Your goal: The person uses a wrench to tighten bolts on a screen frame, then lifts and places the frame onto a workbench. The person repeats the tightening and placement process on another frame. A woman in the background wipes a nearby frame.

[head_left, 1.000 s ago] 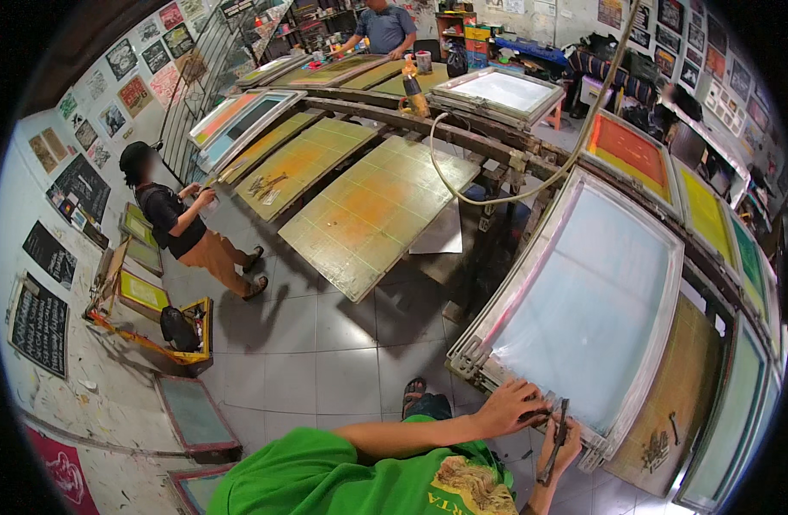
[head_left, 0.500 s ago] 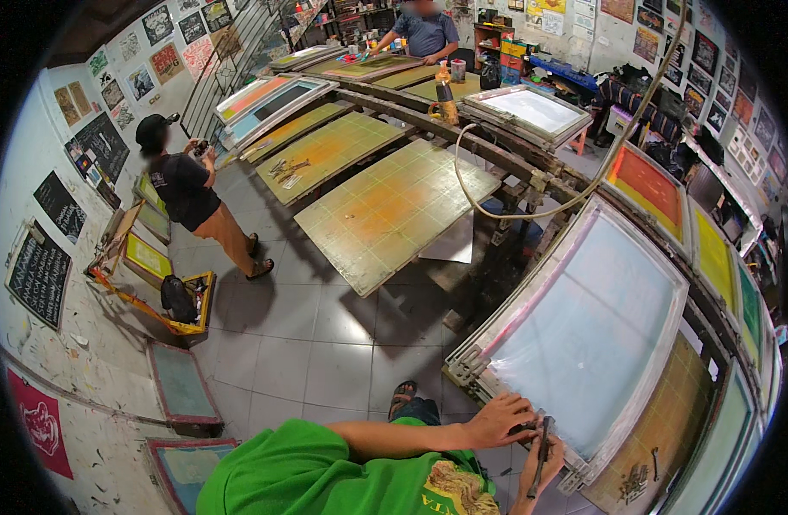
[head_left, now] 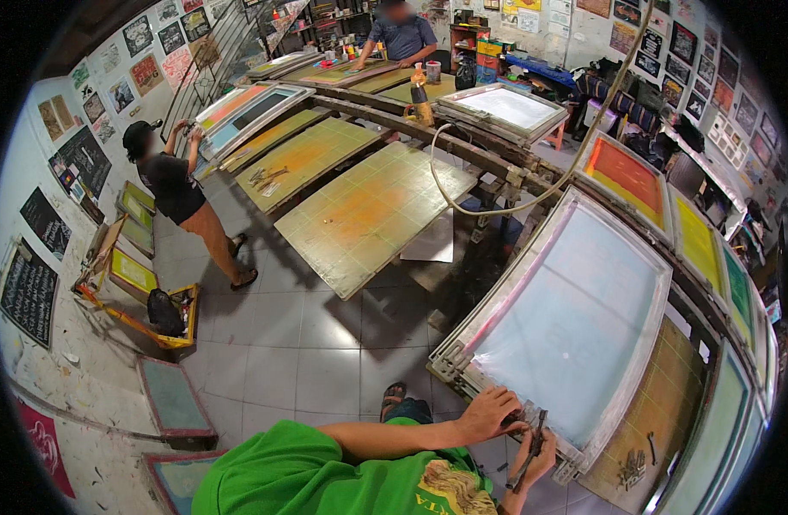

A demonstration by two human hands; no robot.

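Compared with the earlier frame, the co-worker (head_left: 175, 176) at left now stands with forearms raised toward the striped frame (head_left: 235, 112), while the wearer's hands remain at the near edge of the pale-blue framed screen (head_left: 574, 309). The left hand (head_left: 492, 414), its forearm lying nearly level across the torso, arches back uppermost with fingers bent down; whether its grip encloses anything cannot be told. The right hand (head_left: 535, 459) rises from the lower edge, its grip closed around a long dark tool (head_left: 533, 446) slanting beside the screen's near edge.
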